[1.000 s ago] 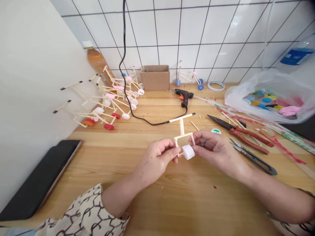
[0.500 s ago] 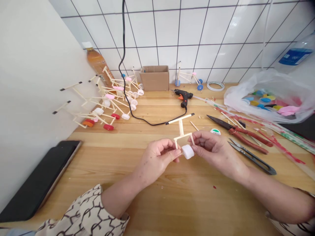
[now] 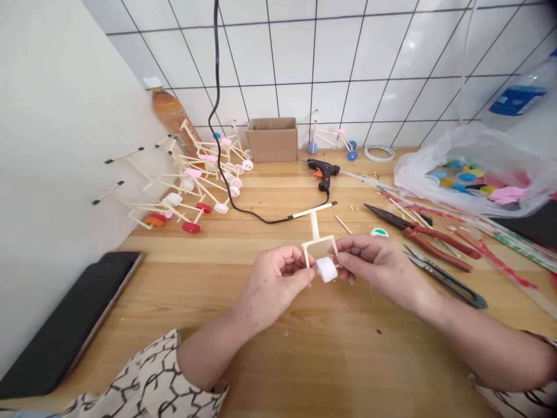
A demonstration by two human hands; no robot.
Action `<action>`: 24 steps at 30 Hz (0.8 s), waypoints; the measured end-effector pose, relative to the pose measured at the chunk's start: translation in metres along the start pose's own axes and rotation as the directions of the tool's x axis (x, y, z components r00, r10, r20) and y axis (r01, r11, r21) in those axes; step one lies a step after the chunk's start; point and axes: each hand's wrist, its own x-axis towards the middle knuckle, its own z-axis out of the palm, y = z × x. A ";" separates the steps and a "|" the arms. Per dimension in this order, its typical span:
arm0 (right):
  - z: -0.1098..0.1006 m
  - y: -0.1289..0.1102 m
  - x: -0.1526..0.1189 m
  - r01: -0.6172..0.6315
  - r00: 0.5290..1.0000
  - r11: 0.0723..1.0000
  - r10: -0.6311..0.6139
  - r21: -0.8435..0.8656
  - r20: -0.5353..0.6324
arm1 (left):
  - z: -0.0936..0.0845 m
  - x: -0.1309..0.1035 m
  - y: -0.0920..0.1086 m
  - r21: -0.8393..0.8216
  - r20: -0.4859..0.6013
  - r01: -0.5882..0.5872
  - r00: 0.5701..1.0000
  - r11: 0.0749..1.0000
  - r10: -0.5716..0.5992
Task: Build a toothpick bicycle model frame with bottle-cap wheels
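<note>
Between my two hands is a small frame of pale wooden sticks (image 3: 315,228), shaped like a fork with a black-tipped crossbar (image 3: 312,210) on top. A white wheel (image 3: 326,269), like a bottle cap, sits between the fork's two legs. My left hand (image 3: 278,281) pinches the lower end of the left leg between thumb and fingertips. My right hand (image 3: 380,264) is closed at the right leg's lower end beside the wheel. The fingers partly hide both leg ends.
Several stick tricycle models (image 3: 191,186) stand at the left, and another (image 3: 333,139) by the wall. A glue gun (image 3: 323,171), cardboard box (image 3: 272,142), pliers (image 3: 418,232), snips (image 3: 448,278), tape roll (image 3: 379,153) and bag of caps (image 3: 470,174) lie around. A black phone (image 3: 69,319) is at the left.
The stick frame and both hands have shifted slightly left in view, along with a small camera shift. My right fingers sit a little farther from the wheel, showing a bit of axle.
</note>
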 end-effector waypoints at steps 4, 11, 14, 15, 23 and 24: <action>-0.002 0.000 0.001 -0.022 1.000 1.000 0.022 -0.001 0.018 | 0.000 0.000 0.000 0.000 -0.002 0.010 1.000 1.000 -0.010; 0.000 0.002 0.001 -0.032 0.999 0.999 0.032 -0.019 0.010 | 0.000 -0.001 0.001 0.001 -0.008 0.022 1.000 1.000 -0.022; 0.001 0.001 0.000 -0.041 0.999 0.999 0.041 -0.028 0.000 | 0.001 -0.002 0.003 -0.008 -0.007 0.038 0.999 0.999 -0.038; 0.001 0.001 0.000 -0.043 0.999 0.999 0.043 -0.032 -0.002 | 0.001 -0.002 0.003 -0.012 -0.010 0.045 0.999 0.999 -0.045; 0.002 -0.001 0.000 -0.051 0.998 0.999 0.051 -0.002 -0.022 | 0.003 -0.003 0.002 -0.007 -0.046 0.046 0.998 0.999 -0.046; 0.002 -0.001 0.000 -0.055 0.998 0.999 0.055 0.000 -0.023 | 0.003 -0.003 0.002 0.000 -0.045 0.044 0.998 0.999 -0.044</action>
